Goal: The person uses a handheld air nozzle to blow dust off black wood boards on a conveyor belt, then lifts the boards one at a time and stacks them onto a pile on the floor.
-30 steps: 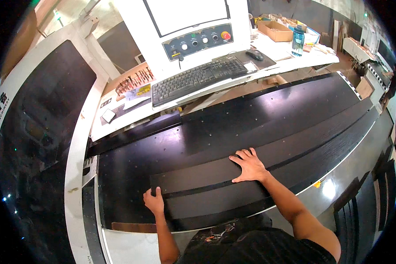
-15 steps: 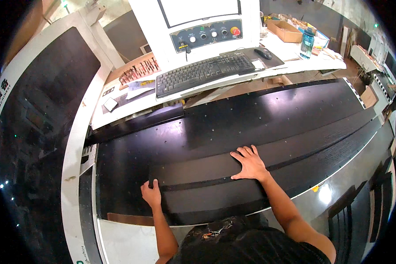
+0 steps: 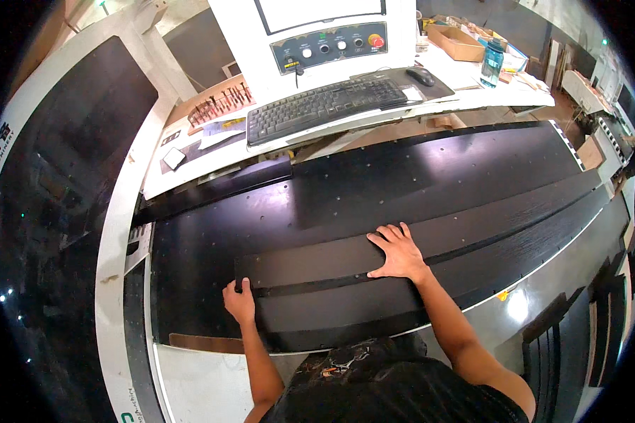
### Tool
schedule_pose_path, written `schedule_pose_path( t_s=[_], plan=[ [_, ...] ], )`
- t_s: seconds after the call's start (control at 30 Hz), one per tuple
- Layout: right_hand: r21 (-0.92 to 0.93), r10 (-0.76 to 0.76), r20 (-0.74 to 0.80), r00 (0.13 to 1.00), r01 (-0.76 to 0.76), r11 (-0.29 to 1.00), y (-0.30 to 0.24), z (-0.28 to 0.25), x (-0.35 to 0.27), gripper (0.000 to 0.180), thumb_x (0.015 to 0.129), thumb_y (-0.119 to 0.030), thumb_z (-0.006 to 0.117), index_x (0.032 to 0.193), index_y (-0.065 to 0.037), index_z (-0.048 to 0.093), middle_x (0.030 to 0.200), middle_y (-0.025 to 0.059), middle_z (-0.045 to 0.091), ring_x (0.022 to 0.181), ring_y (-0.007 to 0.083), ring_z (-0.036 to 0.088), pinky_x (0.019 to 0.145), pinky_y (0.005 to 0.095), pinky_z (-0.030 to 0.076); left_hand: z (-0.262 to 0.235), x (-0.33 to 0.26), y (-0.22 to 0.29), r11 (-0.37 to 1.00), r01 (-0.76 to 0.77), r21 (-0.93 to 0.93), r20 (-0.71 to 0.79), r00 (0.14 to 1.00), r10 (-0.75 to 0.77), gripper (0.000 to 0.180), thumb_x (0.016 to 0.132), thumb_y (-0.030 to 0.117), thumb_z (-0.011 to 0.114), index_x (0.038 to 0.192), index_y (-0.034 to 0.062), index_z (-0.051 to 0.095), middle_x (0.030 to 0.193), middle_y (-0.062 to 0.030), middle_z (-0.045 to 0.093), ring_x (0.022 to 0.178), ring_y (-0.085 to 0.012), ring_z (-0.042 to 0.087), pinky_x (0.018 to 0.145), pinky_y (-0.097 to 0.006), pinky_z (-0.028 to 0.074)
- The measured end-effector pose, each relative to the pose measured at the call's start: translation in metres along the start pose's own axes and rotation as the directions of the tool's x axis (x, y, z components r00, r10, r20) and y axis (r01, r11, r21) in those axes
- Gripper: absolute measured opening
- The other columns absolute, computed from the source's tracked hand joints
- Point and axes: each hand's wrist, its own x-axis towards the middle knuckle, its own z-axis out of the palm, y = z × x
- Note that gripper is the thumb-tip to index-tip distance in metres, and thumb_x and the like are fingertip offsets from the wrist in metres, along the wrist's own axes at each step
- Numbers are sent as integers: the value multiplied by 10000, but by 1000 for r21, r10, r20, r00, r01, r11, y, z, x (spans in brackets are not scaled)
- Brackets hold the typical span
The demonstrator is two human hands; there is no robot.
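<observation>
Two long dark boards lie side by side on a black tabletop dotted with small studs. My right hand (image 3: 396, 255) rests flat on the far board (image 3: 317, 264), fingers spread, thumb reaching toward its near edge. At that board's left end is my left hand (image 3: 240, 302), its thumb raised against the corner and its other fingers apart from the thumb on the tabletop (image 3: 190, 275). The near board (image 3: 339, 310) runs parallel, closer to my body, with a narrow dark gap between the two. Neither hand is wrapped around a board.
Beyond the tabletop, a white console holds a keyboard (image 3: 324, 106), a mouse (image 3: 421, 76), a button panel (image 3: 328, 47) and a rack of tool bits (image 3: 220, 106). A blue bottle (image 3: 492, 65) and cardboard box (image 3: 455, 44) stand right. More dark boards (image 3: 561, 352) are at lower right.
The whole view has shifted slightly. Both hands keep the same places on the far board, and the boards show no clear movement.
</observation>
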Motion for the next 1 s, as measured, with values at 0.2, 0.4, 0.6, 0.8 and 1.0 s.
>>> schedule_pose_path(
  t_s=[0.2,0.4,0.6,0.8,1.0],
  plan=[
    [-12,-6,10,1000,7,1000,3,1,-1,1048,657,-646,895,1532,-174,562,1542,166,520,1493,388,430,1285,646,222,2,-2,2,1000,29,8,-23,999,-29,499,946,419,774,1193,-13,737,1192,-215,702,1107,-423,680,988,-497,535],
    [5,4,-7,1000,-4,1000,0,5,0,1046,631,-630,907,1513,-172,581,1512,148,532,1472,369,445,1293,630,202,0,0,-6,999,27,-24,-3,1000,-28,485,940,395,786,1190,-17,736,1212,-218,703,1133,-425,673,1002,-496,529],
    [-11,12,32,999,-12,1000,0,1,0,1060,654,-672,887,1533,-177,561,1544,169,518,1501,384,423,1289,652,214,1,0,-3,999,27,-18,-6,1000,-27,497,949,414,763,1200,-14,738,1212,-215,704,1129,-431,676,997,-500,533],
    [-16,8,29,1000,-8,1000,0,2,0,1068,650,-676,887,1533,-174,558,1541,163,523,1501,384,423,1290,648,214,0,1,-5,1000,20,5,-8,1000,-20,483,962,409,743,1197,-13,739,1204,-218,703,1115,-429,682,985,-496,538],
    [-7,4,0,1000,-4,1000,0,3,-1,1059,641,-663,900,1519,-168,573,1527,163,531,1495,384,430,1291,646,215,0,0,-6,1000,7,-2,-21,1000,-7,465,963,396,744,1182,-15,741,1193,-212,705,1107,-426,683,978,-492,537]
  ],
)
